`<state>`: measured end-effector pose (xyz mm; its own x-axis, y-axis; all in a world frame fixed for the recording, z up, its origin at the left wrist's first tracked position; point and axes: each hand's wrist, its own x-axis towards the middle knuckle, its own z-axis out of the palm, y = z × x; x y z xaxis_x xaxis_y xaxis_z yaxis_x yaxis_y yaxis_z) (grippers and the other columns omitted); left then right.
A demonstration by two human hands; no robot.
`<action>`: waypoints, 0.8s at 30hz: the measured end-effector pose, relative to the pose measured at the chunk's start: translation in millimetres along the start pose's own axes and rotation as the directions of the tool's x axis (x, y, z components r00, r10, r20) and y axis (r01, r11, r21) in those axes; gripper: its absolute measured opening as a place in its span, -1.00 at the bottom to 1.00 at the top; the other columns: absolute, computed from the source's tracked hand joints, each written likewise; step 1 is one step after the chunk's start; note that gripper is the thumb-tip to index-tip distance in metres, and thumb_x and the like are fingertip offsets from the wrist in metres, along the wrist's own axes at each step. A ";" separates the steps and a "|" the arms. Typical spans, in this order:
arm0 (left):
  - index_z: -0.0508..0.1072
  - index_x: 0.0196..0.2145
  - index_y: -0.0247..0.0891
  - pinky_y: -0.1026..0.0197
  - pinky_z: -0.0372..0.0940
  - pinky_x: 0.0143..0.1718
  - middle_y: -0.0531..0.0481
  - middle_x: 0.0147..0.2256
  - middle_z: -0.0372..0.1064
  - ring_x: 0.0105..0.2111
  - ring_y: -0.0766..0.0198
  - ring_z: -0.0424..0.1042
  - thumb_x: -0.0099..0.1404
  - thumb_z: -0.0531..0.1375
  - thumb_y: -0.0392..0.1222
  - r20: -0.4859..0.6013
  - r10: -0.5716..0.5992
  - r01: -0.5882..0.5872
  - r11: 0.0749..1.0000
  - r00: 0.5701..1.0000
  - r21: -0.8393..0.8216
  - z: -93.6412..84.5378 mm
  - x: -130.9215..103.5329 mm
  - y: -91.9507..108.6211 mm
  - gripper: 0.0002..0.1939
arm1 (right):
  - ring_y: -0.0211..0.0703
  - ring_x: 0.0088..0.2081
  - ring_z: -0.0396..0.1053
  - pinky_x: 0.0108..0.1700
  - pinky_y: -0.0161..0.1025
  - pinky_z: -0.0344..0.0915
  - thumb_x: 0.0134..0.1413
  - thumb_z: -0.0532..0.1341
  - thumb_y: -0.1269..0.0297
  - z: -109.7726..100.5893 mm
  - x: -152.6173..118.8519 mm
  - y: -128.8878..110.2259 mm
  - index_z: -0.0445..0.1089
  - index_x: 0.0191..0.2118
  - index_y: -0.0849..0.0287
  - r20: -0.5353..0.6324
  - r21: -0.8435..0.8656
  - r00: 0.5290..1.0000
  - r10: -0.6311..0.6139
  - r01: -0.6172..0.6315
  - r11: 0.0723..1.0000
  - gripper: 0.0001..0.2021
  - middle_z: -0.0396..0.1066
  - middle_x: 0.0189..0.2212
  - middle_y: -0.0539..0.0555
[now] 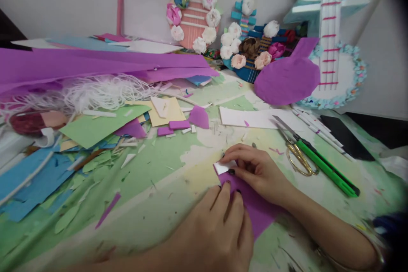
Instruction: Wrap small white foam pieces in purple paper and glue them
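Note:
A small white foam-like piece (223, 167) lies on the upper corner of a purple paper sheet (259, 210). My right hand (255, 170) pinches this piece between thumb and fingers. Just below it, my left hand (219, 221) presses its fingertips down on the sheet, fingers slightly apart, its thumb hidden. To the right are gold-handled scissors (299, 157) and a green utility knife (325, 168). Past my hands sit small purple-covered blocks (178, 125) and a purple paper scrap (199, 117).
Paper scraps (105, 125), white string (105, 93) and long purple paper (79, 66) cover the left. At the back stand flower-decorated guitar shapes (197, 17), a purple guitar-like shape (287, 78) and a larger white-and-blue one (331, 42). A white strip (255, 117) lies mid-table.

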<state>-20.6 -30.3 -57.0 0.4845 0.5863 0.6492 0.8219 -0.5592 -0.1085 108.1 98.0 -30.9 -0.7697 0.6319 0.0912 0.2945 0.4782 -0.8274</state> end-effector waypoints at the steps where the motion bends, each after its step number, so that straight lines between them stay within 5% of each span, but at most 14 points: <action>1: 0.49 -0.25 -0.47 -0.01 0.42 -0.29 -0.32 -0.27 0.52 -0.24 -0.07 0.51 0.20 0.14 -0.26 -0.007 -0.002 0.002 1.000 1.000 -0.008 0.3 0.1 -0.5 -0.77 | -0.37 -0.54 0.17 -0.50 -0.31 0.13 0.04 0.14 0.50 0.1 -0.1 -0.3 0.50 -0.24 0.08 -0.004 -0.004 1.000 -0.001 0.001 1.000 -0.75 0.40 -0.19 0.06; 10: 0.48 -0.21 -0.43 0.02 0.42 -0.20 -0.27 -0.23 0.53 -0.19 -0.03 0.51 0.22 0.08 -0.36 -0.008 -0.038 0.038 0.998 0.999 0.043 -0.1 -2.0 -5.7 -0.77 | -0.30 -0.48 0.28 -0.51 -0.30 0.18 0.07 0.15 0.47 0.1 0.2 -2.3 0.51 -0.23 0.04 -0.005 -0.016 1.000 0.025 -0.025 1.000 -0.76 0.42 -0.21 0.08; 20: 0.49 -0.26 -0.35 -0.24 0.32 -0.12 -0.27 -0.27 0.50 -0.11 -0.18 0.42 0.23 0.05 -0.16 -0.003 -0.148 0.148 0.987 0.989 0.069 6.6 -3.4 -5.5 -0.72 | -0.35 -0.60 0.13 -0.61 -0.33 0.11 -0.02 0.21 0.49 1.4 -1.1 -2.5 0.39 -0.06 0.00 -0.057 0.046 0.987 0.151 -0.148 0.988 -0.62 0.45 -0.31 0.02; 24: 0.48 -0.25 -0.32 -0.19 0.34 -0.19 -0.27 -0.24 0.48 -0.12 -0.18 0.42 0.24 0.04 -0.11 0.026 -0.131 0.129 0.990 0.991 0.053 9.3 -5.5 -6.4 -0.70 | -0.37 -0.61 0.12 -0.65 -0.35 0.10 -0.08 0.24 0.46 2.3 -0.7 -1.2 0.36 -0.05 0.00 -0.078 0.146 0.970 0.231 -0.218 0.965 -0.59 0.41 -0.27 0.03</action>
<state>-25.7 -24.5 -66.9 0.3803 0.6696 0.6380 0.8925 -0.4466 -0.0633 107.0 95.5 -31.2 -0.6342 0.7709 -0.0589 0.3689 0.2348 -0.8993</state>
